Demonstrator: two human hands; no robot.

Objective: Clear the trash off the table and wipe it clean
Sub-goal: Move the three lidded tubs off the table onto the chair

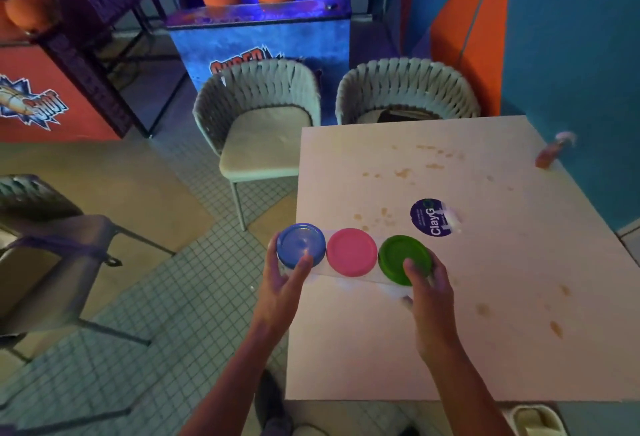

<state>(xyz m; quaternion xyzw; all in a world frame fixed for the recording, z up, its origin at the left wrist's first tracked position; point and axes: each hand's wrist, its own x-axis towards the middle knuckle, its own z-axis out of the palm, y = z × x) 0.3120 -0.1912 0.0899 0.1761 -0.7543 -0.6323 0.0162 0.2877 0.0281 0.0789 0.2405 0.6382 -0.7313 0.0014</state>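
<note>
Both hands grasp a row of three lidded tubs joined in one pack, held at the near-left edge of the white table [485, 349]. The left hand [282, 274] curls round the blue-lidded tub [300, 245] at the left end of the row, its thumb lying up over the near rim of the lid and its fingertips wrapping the far side; this tub hangs out past the table edge, above the tiled floor. The right hand [431, 292] grips the green-lidded tub [403, 257] at the right end, thumb pressed on the lid's near part, the other fingers bent round the tub's right side and partly hidden. Between the two hands sits the pink-lidded tub [351, 252], touched by neither. Whether the pack rests on the table or is lifted clear of it cannot be told. Just beyond the right hand lies a round dark sticker [429, 217] with a blurred white scrap beside it. Brown smears [403, 172] dot the tabletop beyond and to the right of the right hand. Far beyond that hand, at the table's far-right edge, stands a blurred reddish bottle [550, 153]. Past the left hand's fingertips stands a woven grey chair [259, 117].
</note>
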